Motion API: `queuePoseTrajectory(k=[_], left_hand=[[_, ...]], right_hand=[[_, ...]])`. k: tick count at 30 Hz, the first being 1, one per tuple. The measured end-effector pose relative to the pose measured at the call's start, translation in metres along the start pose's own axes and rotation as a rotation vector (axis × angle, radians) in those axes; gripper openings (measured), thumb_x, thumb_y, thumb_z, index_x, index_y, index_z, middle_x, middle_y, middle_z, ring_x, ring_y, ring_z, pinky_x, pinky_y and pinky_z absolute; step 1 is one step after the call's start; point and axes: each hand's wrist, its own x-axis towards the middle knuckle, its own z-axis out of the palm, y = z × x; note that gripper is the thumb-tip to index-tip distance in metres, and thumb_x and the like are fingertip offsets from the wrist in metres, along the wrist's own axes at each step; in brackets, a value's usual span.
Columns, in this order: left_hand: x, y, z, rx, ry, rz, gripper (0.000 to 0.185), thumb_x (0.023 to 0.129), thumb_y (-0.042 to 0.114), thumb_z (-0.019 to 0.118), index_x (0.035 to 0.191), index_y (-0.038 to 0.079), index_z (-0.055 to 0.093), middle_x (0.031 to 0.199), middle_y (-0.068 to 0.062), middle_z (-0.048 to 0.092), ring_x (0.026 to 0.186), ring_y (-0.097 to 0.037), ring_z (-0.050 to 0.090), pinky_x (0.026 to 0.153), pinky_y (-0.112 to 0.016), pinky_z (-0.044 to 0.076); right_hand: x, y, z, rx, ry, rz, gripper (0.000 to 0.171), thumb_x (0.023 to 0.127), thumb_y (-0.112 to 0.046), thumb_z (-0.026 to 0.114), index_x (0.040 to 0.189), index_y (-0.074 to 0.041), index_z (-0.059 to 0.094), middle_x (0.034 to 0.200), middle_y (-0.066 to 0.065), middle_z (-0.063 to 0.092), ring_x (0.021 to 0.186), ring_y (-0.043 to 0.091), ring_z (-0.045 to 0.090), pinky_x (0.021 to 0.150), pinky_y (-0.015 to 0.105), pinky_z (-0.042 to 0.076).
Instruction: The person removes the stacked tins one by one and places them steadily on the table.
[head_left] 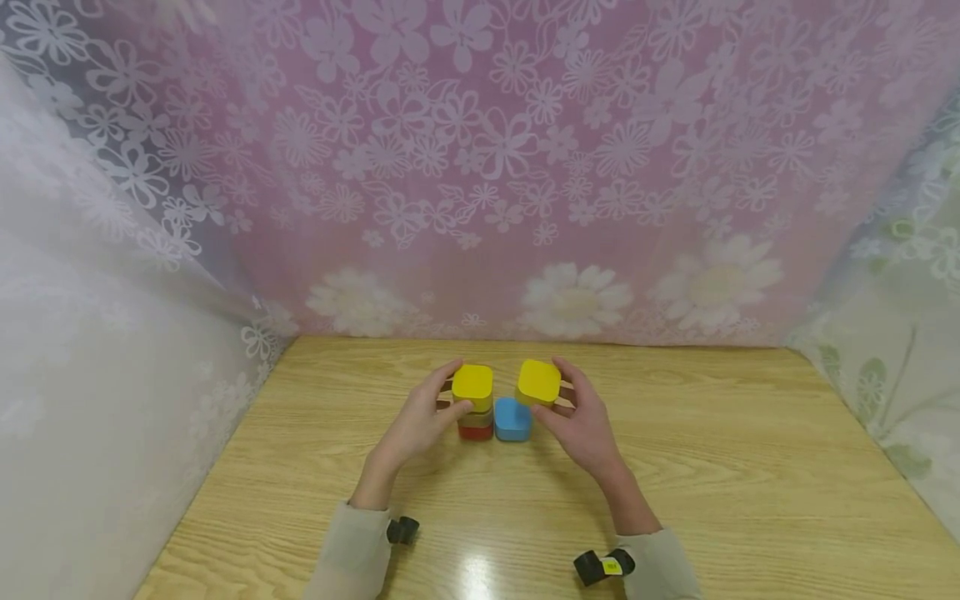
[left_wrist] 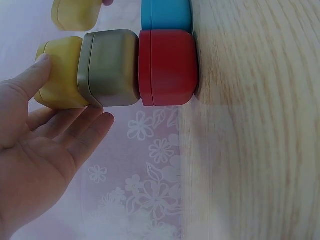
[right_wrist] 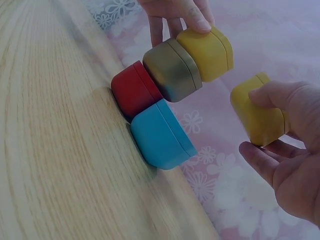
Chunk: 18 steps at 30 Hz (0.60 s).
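Three small rounded-square tins form a stack: a red tin point(left_wrist: 169, 67) on the table, a gold tin point(left_wrist: 111, 67) on it, and a yellow tin point(head_left: 473, 382) on top. My left hand point(head_left: 422, 417) grips that top yellow tin, thumb on the near side and fingers behind. A second yellow tin point(right_wrist: 260, 111) is pinched between the thumb and fingers of my right hand point(head_left: 585, 421). It is held up in the air, apart from the stack. Beside the red tin stands a blue tin point(head_left: 513, 420), below the right hand's tin and touched by neither hand.
The tins stand on a wood-grain table point(head_left: 720, 467). A pink flowered cloth point(head_left: 480, 192) hangs behind it, with pale flowered cloths at both sides. Each wrist wears a black strapped device, such as the right one point(head_left: 602, 567).
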Motion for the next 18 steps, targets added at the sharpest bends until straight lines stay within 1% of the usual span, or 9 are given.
queuePoseTrajectory(k=[5, 9, 13, 18], left_hand=[[-0.0005, 0.0001, 0.0001, 0.0, 0.002, -0.001, 0.066, 0.098, 0.021, 0.065, 0.155, 0.012, 0.034, 0.153, -0.009, 0.042, 0.133, -0.027, 0.048, 0.102, -0.045, 0.05], [-0.0008, 0.0008, 0.0001, -0.003, 0.002, 0.001, 0.065, 0.098, 0.02, 0.065, 0.155, 0.011, 0.033, 0.153, -0.009, 0.042, 0.132, -0.027, 0.048, 0.101, -0.045, 0.05], [-0.0011, 0.0013, -0.0003, -0.003, 0.002, 0.004, 0.065, 0.098, 0.02, 0.064, 0.155, 0.012, 0.033, 0.153, -0.009, 0.042, 0.133, -0.027, 0.048, 0.101, -0.045, 0.05], [-0.0008, 0.0005, -0.0006, -0.004, 0.002, 0.003, 0.065, 0.099, 0.021, 0.064, 0.155, 0.013, 0.033, 0.153, -0.008, 0.042, 0.133, -0.027, 0.048, 0.101, -0.045, 0.05]], right_hand=[[-0.0004, 0.0021, -0.0026, -0.026, -0.004, -0.007, 0.075, 0.089, -0.006, 0.074, 0.152, -0.004, 0.034, 0.147, 0.016, 0.039, 0.123, 0.037, 0.054, 0.095, 0.042, 0.055], [-0.0002, 0.0039, -0.0051, -0.039, 0.0, 0.004, 0.074, 0.088, -0.004, 0.075, 0.15, -0.003, 0.035, 0.149, 0.016, 0.038, 0.123, 0.037, 0.054, 0.095, 0.043, 0.055], [0.0006, 0.0056, -0.0074, -0.05, -0.003, 0.033, 0.074, 0.087, -0.003, 0.074, 0.15, -0.004, 0.035, 0.149, 0.015, 0.038, 0.124, 0.036, 0.053, 0.096, 0.046, 0.054], [0.0013, 0.0061, -0.0099, -0.056, -0.009, 0.055, 0.073, 0.087, -0.002, 0.074, 0.148, -0.004, 0.035, 0.148, 0.015, 0.039, 0.124, 0.036, 0.054, 0.096, 0.046, 0.054]])
